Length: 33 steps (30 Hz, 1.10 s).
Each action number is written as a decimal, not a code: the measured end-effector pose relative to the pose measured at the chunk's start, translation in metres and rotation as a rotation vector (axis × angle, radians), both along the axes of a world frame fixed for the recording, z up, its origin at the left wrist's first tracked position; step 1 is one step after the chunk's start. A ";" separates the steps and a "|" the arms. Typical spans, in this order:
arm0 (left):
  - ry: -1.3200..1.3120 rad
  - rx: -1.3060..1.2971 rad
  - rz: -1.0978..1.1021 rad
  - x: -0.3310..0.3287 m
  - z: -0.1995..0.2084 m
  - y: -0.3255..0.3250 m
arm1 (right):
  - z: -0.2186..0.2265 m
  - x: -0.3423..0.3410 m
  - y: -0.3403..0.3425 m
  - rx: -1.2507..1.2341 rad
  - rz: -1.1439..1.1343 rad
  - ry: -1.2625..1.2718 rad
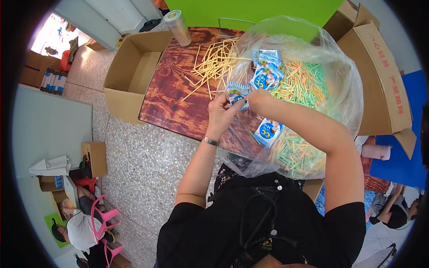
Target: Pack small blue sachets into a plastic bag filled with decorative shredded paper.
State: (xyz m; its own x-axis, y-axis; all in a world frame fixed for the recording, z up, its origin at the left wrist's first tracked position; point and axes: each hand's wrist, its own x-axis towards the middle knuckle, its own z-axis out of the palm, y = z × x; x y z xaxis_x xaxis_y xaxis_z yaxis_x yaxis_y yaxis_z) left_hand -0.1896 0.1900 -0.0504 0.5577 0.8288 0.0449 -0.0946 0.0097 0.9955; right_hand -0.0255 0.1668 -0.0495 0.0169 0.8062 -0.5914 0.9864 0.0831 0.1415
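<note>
My left hand pinches a small blue-and-white snack packet near its lower end, thumb on the front. Close against the packet's right side is my right hand, curled in, its fingertips hidden from view. More blue-and-white packets lie just beyond it, and another packet rests nearer to me. Around them a large clear plastic bag spreads open, full of thin green and orange sticks. Loose pale-yellow sticks are scattered on the table to the left.
The red-brown wooden table carries a clear lidded tub at its far left corner. Open cardboard boxes stand left and right. A pink cylinder sits at right. Other people are at lower left and right, near pink chairs.
</note>
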 end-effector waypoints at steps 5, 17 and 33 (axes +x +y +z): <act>-0.045 -0.053 -0.002 0.000 0.002 -0.002 | -0.014 0.016 -0.004 0.118 0.012 0.114; -0.083 -0.057 0.013 -0.006 -0.002 -0.004 | 0.007 0.012 -0.040 0.072 -0.209 0.313; -0.021 -0.025 -0.009 -0.014 -0.006 -0.002 | 0.023 0.035 -0.073 0.014 -0.782 1.289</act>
State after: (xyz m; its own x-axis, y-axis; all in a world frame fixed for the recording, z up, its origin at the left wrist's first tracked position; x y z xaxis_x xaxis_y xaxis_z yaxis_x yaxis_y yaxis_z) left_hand -0.2041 0.1881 -0.0564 0.5647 0.8245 0.0363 -0.1154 0.0353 0.9927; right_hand 0.0099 0.0943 -0.0266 -0.0769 0.8455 -0.5284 0.2260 -0.5014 -0.8352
